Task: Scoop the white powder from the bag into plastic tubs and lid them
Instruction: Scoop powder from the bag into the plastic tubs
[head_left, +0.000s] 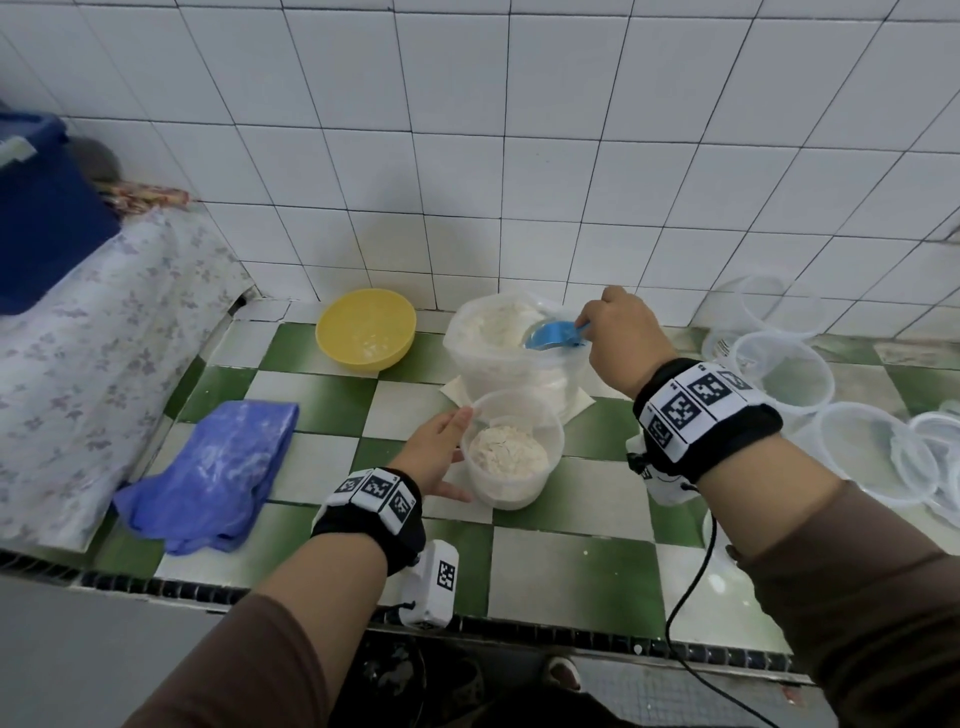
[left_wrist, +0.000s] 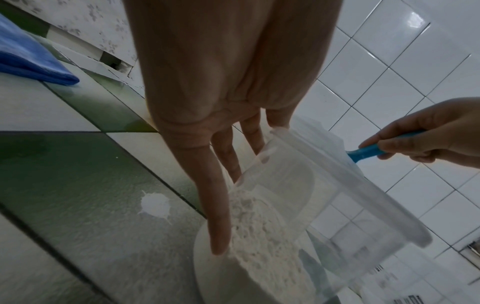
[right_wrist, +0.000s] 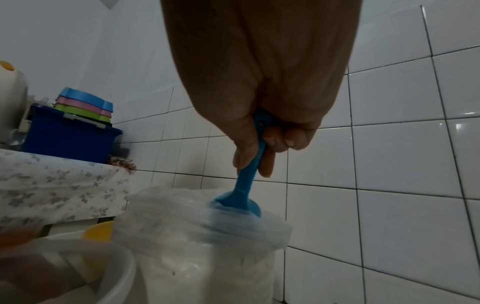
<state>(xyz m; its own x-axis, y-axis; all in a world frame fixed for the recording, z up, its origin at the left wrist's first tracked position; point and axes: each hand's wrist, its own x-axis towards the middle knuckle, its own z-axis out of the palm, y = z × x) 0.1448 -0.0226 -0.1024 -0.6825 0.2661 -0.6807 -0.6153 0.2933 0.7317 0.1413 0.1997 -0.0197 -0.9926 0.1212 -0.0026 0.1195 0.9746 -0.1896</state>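
Observation:
A clear plastic tub (head_left: 511, 447) partly filled with white powder (head_left: 508, 451) stands on the green and white tiled counter. My left hand (head_left: 441, 454) lies against its left wall with straight fingers (left_wrist: 221, 226), thumb in front. Behind it stands the open clear bag of white powder (head_left: 511, 345). My right hand (head_left: 618, 332) grips the handle of a blue scoop (head_left: 553, 335), whose bowl sits at the bag's mouth. In the right wrist view the scoop (right_wrist: 241, 197) dips past the bag's rim (right_wrist: 207, 214).
A yellow bowl (head_left: 366, 327) sits left of the bag. A blue cloth (head_left: 213, 467) lies at the front left. Several empty clear tubs and lids (head_left: 852, 410) are piled at the right. A blue crate (head_left: 41, 213) stands on a floral-covered surface at far left.

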